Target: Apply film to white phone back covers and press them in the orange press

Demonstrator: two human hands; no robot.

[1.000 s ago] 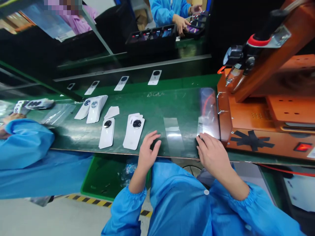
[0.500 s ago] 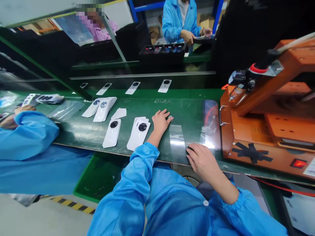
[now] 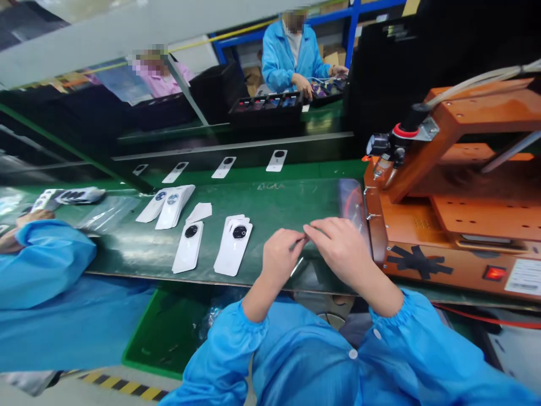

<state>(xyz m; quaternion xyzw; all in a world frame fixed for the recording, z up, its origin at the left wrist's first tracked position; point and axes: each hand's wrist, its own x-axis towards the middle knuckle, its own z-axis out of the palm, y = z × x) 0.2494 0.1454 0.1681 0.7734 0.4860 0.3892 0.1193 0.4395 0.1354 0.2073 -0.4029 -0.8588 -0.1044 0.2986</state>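
My left hand [image 3: 281, 256] and my right hand [image 3: 340, 248] meet over the green bench, thumbs and fingertips pinched together at the far end of a clear plastic film [image 3: 307, 275]. The film shows below the fingers, with a slanting streak of glare; the pinched part is hidden. Left of my hands lies a small stack of white phone back panels [image 3: 232, 248] with black round camera areas. Another white panel stack [image 3: 187, 248] sits further left, with a white sheet [image 3: 199, 212] just behind it.
An orange press machine [image 3: 422, 225] stands at the right, a clear plastic sheet beside it. Fanned white panels [image 3: 173, 207] lie at left, and single panels [image 3: 276, 160] line the back strip. A co-worker's blue sleeve [image 3: 51, 259] is at far left, above a green bin [image 3: 156, 332].
My hands have come together over the clear film, the left closing from spread fingers and the right moving in from the film's right side. The film's glare has shifted. The view has tilted slightly.
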